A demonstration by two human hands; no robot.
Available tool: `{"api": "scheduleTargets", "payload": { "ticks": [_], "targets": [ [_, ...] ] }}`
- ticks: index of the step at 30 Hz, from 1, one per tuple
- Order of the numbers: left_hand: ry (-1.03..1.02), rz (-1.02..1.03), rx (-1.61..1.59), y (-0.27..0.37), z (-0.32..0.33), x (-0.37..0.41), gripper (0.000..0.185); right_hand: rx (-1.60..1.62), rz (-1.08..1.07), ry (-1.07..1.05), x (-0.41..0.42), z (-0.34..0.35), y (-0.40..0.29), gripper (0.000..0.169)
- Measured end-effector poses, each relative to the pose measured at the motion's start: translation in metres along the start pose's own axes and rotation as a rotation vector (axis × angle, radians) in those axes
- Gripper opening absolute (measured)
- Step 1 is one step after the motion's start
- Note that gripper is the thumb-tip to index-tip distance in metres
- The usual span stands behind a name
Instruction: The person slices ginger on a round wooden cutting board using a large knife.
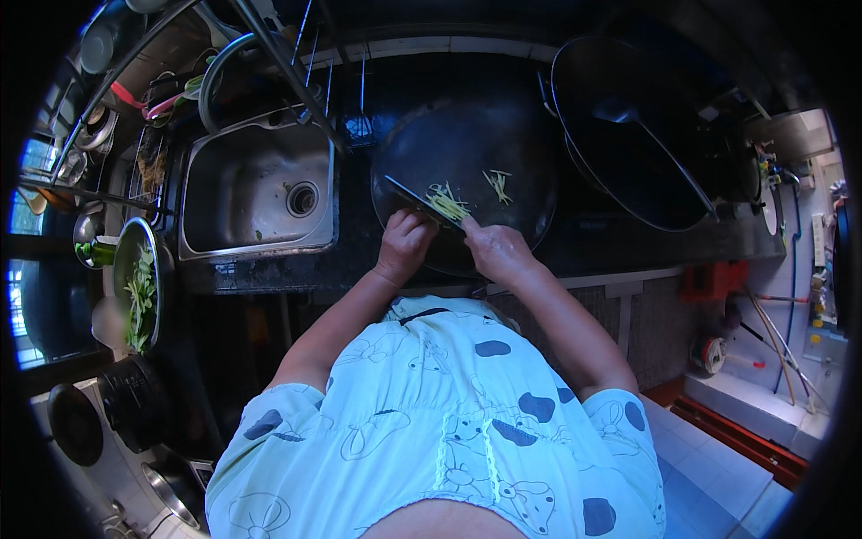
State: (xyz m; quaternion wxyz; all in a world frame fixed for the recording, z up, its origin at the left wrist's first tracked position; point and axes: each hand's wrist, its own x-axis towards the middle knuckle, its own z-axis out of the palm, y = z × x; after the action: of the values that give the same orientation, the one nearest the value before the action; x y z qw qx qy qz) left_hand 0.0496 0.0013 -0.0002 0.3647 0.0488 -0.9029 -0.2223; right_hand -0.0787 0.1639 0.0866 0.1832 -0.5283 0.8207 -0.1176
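Observation:
My right hand is closed around the handle of a kitchen knife, whose blade slants up and left over a round dark cutting board. My left hand lies on the near side of the blade with its fingers curled; what is beneath the fingers is hidden. Pale green cut strips lie in a pile against the far side of the blade. A smaller bunch of strips rests apart on the board, farther right.
A steel sink is left of the board. At the far left stands a metal bowl with green leafy vegetables. On the right a large wok holds a metal ladle. A dish rack overhangs the back left.

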Motion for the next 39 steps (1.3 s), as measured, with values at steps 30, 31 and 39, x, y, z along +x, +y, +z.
{"api": "scheduleTargets", "payload": {
  "ticks": [30, 31, 39],
  "targets": [
    [-0.016, -0.038, -0.006, -0.001, 0.003, -0.006, 0.012, 0.034, 0.029, 0.016, 0.001, 0.005, -0.006, 0.022],
    [-0.024, -0.044, -0.002, -0.001, 0.002, -0.006, 0.012, 0.042, 0.016, 0.022, -0.003, 0.002, -0.006, 0.022],
    [0.002, -0.007, -0.005, 0.001, 0.000, 0.003, 0.014, 0.031, 0.029, -0.004, -0.002, 0.007, -0.010, 0.021]
  ]
}}
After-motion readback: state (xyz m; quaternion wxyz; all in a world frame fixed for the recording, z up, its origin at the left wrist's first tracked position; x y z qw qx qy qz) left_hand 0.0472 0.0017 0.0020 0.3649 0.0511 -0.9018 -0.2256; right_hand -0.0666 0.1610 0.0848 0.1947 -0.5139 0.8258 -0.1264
